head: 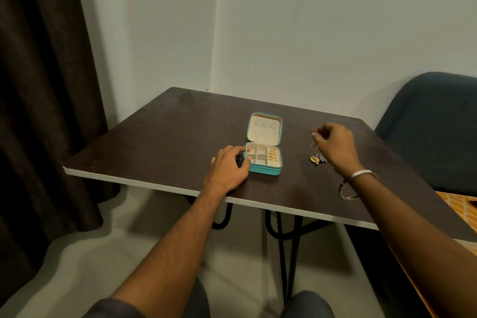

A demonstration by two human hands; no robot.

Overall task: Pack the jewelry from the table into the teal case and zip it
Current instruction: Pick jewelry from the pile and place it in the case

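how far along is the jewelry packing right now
Partly done. Gold pieces already sit in the open teal case, which the left hand steadies. The right hand pinches something small. More jewelry remains on the table; zipping is still undone.

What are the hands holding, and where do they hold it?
The right hand pinches something small and thin at its fingertips; what it is cannot be told. The left hand holds nothing, only touching the case's left side.
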